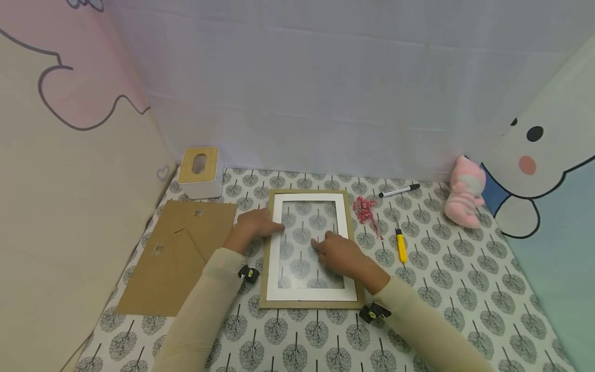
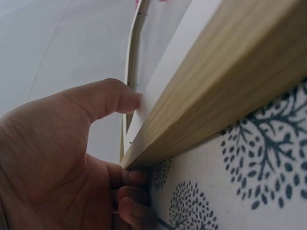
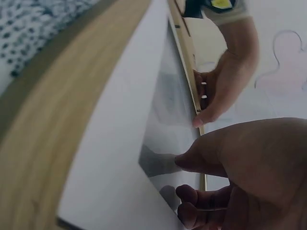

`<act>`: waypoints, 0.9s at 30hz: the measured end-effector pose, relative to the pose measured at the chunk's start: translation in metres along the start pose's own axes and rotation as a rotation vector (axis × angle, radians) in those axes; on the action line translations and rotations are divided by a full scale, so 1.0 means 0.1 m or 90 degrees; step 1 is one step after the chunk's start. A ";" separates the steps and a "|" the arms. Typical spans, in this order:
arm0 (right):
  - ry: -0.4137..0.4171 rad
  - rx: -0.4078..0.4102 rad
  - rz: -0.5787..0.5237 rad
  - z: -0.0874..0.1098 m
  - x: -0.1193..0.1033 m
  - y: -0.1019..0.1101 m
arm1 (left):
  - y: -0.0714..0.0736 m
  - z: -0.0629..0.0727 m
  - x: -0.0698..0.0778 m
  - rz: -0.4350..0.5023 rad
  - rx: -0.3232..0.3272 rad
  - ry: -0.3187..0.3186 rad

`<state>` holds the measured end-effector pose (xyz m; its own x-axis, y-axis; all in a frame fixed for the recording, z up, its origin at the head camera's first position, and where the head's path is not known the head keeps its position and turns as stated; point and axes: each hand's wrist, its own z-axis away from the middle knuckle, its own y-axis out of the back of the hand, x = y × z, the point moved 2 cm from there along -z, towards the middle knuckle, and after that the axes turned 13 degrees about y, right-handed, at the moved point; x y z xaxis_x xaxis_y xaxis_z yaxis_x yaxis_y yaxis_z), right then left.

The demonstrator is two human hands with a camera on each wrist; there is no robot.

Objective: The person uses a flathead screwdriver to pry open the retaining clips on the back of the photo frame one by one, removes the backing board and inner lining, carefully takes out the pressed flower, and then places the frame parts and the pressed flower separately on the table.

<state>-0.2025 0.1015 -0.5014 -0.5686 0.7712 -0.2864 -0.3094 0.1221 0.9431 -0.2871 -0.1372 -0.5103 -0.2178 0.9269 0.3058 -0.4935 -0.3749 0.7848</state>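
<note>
A wooden picture frame (image 1: 265,279) with a white mat (image 1: 308,294) and a clear pane (image 1: 299,268) lies flat on the tree-patterned cloth. At its left side, my left hand (image 1: 257,223) grips the edge. In the left wrist view the thumb (image 2: 128,101) rests on the white mat, while the other fingers bend against the frame's outer side. Over the pane's right half, my right hand (image 1: 341,256) touches the clear surface with its fingertips. The right wrist view shows that thumb (image 3: 192,158) and bent fingers apart, with their reflections in the pane.
A brown backing board (image 1: 158,279) lies at left, below a tissue box (image 1: 201,178). To the right are red shredded strands (image 1: 364,208), a marker (image 1: 398,190), a yellow-handled tool (image 1: 401,247) and a pink plush toy (image 1: 465,194). Fabric walls surround the table.
</note>
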 end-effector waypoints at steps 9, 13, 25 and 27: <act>0.031 0.016 0.027 -0.05 -0.04 0.05 | 0.00 -0.02 -0.01 0.000 0.008 -0.015; 0.019 0.074 -0.104 -0.02 0.08 0.11 | -0.01 -0.01 -0.02 -0.007 -0.003 -0.006; -0.022 0.197 -0.218 0.11 0.62 0.33 | 0.01 0.02 0.00 -0.015 0.014 -0.006; -0.050 0.222 -0.217 0.15 0.80 0.37 | 0.01 0.03 0.00 -0.012 0.008 -0.003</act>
<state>-0.2479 0.1769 -0.4866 -0.4165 0.6936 -0.5878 -0.1866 0.5676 0.8019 -0.2851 -0.1376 -0.5084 -0.2049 0.9340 0.2927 -0.4866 -0.3567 0.7975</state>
